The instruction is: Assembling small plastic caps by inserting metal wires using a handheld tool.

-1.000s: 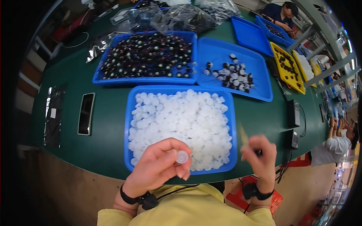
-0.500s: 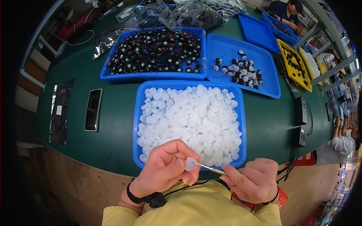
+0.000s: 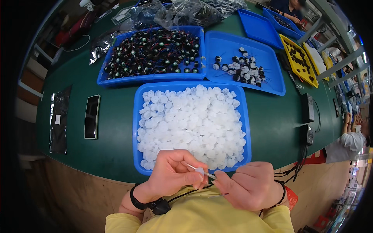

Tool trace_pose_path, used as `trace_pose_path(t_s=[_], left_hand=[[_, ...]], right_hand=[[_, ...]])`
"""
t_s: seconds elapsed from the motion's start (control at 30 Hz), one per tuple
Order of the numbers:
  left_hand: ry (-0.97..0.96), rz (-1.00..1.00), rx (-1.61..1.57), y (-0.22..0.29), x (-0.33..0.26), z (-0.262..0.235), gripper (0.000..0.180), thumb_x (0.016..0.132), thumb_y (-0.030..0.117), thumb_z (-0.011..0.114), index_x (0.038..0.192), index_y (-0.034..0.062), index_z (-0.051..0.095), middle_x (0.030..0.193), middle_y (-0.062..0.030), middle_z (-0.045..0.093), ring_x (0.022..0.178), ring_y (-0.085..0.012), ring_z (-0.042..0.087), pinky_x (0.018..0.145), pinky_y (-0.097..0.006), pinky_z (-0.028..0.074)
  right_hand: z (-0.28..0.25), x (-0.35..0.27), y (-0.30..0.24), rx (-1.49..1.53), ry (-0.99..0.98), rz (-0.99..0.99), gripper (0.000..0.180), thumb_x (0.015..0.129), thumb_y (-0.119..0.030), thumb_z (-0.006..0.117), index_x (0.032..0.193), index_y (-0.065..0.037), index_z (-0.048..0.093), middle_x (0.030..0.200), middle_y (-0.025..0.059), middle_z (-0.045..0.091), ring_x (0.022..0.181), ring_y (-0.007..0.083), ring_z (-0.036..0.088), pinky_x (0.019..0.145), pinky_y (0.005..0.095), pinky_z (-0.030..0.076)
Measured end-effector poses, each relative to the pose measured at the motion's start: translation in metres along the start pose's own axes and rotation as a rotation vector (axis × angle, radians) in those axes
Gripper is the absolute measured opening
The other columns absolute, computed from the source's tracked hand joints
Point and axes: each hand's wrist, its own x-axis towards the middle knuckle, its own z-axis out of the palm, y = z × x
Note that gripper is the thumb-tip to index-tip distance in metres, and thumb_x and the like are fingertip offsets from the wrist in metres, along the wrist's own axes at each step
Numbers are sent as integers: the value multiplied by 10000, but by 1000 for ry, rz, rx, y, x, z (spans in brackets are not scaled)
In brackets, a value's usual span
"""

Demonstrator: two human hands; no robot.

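Note:
In front of my waist, my left hand (image 3: 176,173) pinches a small translucent white plastic cap (image 3: 199,170) between thumb and fingers. My right hand (image 3: 250,186) is closed around a slim metal pointed tool (image 3: 210,175), which looks like tweezers. The tool runs into the cap, and its thin tip shows on the far side, by my left fingers. Just beyond my hands sits a blue tray (image 3: 138,128) heaped with similar white plastic pieces (image 3: 190,120).
Behind stand a blue bin (image 3: 151,79) of black wired parts and a blue tray (image 3: 268,58) with several black-and-white assemblies. A phone (image 3: 92,116) and a black packet (image 3: 60,120) lie left. Black power adapters (image 3: 307,108) stand right. A person (image 3: 291,11) works at the far right.
The tool has gone from touching the cap's edge to passing through it, and my right hand has come closer to my left. The cap has turned, and the whole view has shifted slightly.

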Motion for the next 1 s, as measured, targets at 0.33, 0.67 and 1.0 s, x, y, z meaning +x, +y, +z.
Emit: trace_pose_path(t_s=[0.33, 0.67, 1.0], left_hand=[[49, 200, -76, 8, -1, -8, 109, 784, -36, 579, 880, -87, 592, 757, -217, 624, 572, -190, 588, 548, -336, 514], [130, 169, 58, 2, 7, -16, 205, 844, 90, 547, 967, -73, 558, 758, -172, 598, 540, -153, 507, 536, -315, 473], [188, 109, 5, 2, 8, -14, 196, 843, 86, 533, 973, -60, 546, 740, -142, 576, 562, -136, 482, 545, -313, 444]], right_hand=[[-15, -35, 31, 330, 308, 575, 104, 706, -81, 680, 774, -5, 657, 450, 72, 426, 359, 181, 422, 374, 277, 321], [33, -112, 139, -543, 170, 817, 129, 782, -185, 628, 789, -56, 618, 604, 86, 579, 519, 249, 574, 439, 336, 421], [-6, -55, 89, 288, 100, 928, 255, 817, -64, 545, 1058, 5, 501, 834, 136, 507, 720, 251, 520, 648, 316, 432]])
